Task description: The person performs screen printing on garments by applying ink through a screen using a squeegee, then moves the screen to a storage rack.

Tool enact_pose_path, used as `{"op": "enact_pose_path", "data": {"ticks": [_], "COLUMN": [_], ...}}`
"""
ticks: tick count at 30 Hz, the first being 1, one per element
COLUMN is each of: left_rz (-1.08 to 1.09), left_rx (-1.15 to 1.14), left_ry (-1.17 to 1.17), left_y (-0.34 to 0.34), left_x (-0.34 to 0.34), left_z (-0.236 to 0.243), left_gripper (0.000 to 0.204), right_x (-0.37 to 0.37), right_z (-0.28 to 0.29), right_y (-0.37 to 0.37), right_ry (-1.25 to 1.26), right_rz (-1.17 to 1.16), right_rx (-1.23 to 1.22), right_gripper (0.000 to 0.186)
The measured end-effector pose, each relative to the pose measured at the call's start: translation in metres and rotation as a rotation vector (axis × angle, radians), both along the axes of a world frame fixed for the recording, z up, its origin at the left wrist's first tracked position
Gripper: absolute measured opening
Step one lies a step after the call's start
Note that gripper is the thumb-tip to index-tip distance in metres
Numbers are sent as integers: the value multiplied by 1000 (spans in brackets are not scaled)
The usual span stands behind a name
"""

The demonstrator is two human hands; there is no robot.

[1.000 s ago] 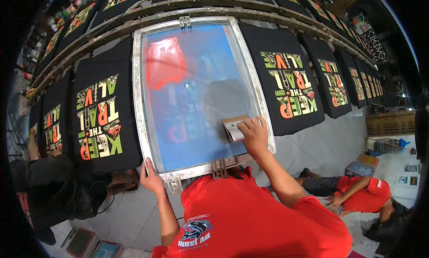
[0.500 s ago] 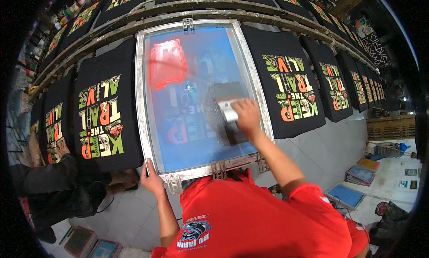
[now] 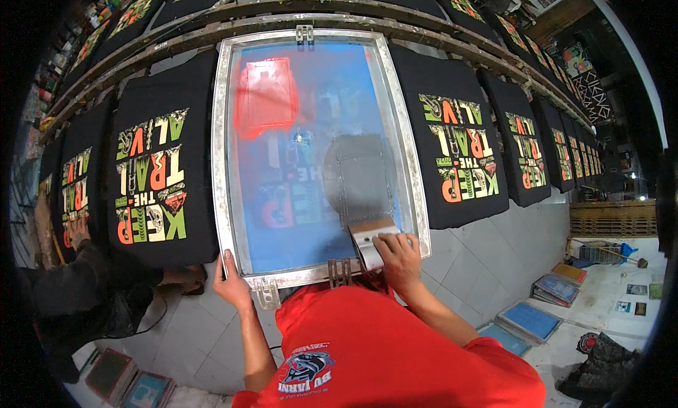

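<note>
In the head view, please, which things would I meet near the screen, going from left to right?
Left printed black cloth, left hand, red ink patch, squeegee, right hand, right printed black cloth.

1. The floor (image 3: 452, 267) has big grey tiles.
2. Long wooden rails (image 3: 332, 3) go across the room.
3. On the right, small pictures (image 3: 636, 289) show against a white surface (image 3: 604, 306).
4. Near it is a brown slatted panel (image 3: 611, 219).
5. The room's edges look dark.
</note>
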State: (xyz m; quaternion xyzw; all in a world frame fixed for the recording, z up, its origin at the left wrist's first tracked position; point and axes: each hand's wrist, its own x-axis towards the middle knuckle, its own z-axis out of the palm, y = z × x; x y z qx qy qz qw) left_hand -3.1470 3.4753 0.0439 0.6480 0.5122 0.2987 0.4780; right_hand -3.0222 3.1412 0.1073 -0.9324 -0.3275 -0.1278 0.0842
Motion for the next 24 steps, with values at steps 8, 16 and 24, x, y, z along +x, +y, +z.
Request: {"op": "enact_pose_path", "data": {"ticks": [8,16,24], "left_rz": [-46,-36,-40], "left_rx": [-48,-23,-32], "left_ry": [-41,-49,-66], "left_y": [4,4,-2], "left_x": [0,1,-2], "left_z": [1,3,77], "left_gripper": [47,49,47], "right_x": [181,205,206], "right_z": [10,119,31], "right_y": [60,32,-51], "right_ry": [-57,470,877], "right_rz": [48,-87,-380], "right_rx": [23,158,1492], "right_gripper": [22,37,48]}}
